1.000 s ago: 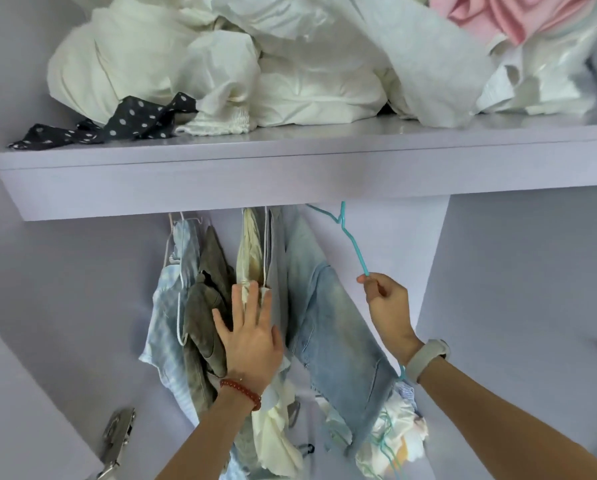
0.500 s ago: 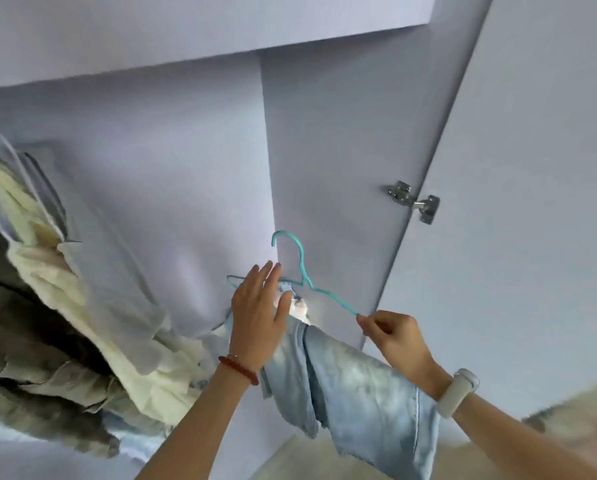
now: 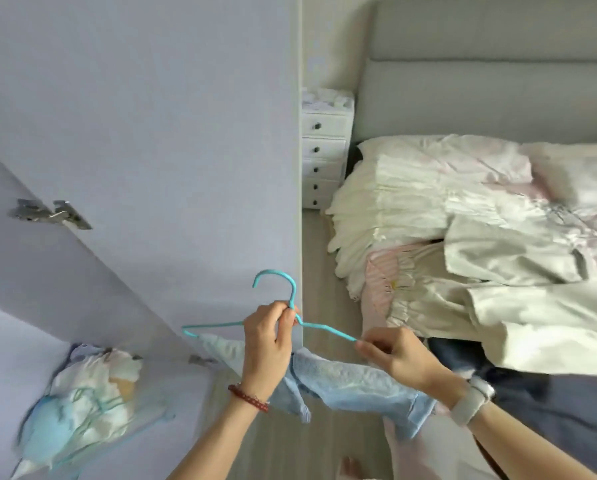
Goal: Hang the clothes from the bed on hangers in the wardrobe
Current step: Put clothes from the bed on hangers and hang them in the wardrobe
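Note:
I hold a turquoise wire hanger (image 3: 292, 296) in front of the open wardrobe door (image 3: 144, 140). My left hand (image 3: 266, 348) pinches its neck just below the hook. At the hanger's right tip my right hand (image 3: 394, 358) is closed on the wire. Light blue jeans (image 3: 345, 382) drape over the lower bar and sag beneath both hands. To the right stands the bed (image 3: 553, 417) with a pile of clothes: a cream garment (image 3: 519, 292), a pink striped piece (image 3: 380, 282) and a dark blue one (image 3: 463, 355).
A white drawer unit (image 3: 326, 150) stands between the wardrobe door's edge and the grey headboard (image 3: 491, 95). A metal hinge (image 3: 47, 211) sits on the door. Crumpled light clothes and hangers (image 3: 82, 400) lie low on the left. Wooden floor runs beside the bed.
The view swung from the wardrobe interior to the bed. The hanger with the jeans came off the rail and away from the wardrobe. My left hand moved from the hanging clothes to the hanger's neck.

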A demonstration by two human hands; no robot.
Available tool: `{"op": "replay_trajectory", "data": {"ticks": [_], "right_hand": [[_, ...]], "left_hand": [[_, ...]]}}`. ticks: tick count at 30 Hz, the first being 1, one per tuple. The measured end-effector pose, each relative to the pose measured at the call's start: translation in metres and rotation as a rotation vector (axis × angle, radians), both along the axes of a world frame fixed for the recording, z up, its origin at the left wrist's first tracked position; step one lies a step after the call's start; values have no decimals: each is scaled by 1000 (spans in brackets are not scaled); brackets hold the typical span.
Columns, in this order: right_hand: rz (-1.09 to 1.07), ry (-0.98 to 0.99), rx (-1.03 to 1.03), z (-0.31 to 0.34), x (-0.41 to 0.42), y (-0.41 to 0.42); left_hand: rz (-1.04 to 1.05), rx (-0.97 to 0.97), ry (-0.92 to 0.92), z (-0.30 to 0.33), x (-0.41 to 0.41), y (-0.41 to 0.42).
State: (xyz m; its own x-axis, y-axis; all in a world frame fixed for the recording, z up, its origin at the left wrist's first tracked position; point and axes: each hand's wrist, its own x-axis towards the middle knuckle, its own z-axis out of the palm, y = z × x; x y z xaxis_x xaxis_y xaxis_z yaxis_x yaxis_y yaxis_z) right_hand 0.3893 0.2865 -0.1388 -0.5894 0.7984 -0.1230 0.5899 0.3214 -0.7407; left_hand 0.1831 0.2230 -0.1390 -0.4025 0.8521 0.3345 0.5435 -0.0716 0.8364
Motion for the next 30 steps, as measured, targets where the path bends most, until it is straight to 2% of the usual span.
{"op": "replay_trajectory", "data": {"ticks": [4,7,11,15,17,19,23,30], "right_hand": [[-119,-54,105,1,85,18],[-290,-30,200,3,128,14],[-592,23,299,1,155,4],[-844,92,379,15,162,23],[-950,96,474,29,165,41],[-1013,78,580,47,168,60],[-1110,8,760,81,172,95],[-1228,70,849,126,188,142]], "left_hand": [[-193,-68,-47,-2,89,52],[-364,-72,28,4,146,82],[-532,-51,141,24,197,122],[-645,1,133,53,232,168],[-689,13,58,69,244,190],[-732,19,-36,84,251,211],[-790,87,-104,112,261,250],[-873,236,-162,156,289,305]]}}
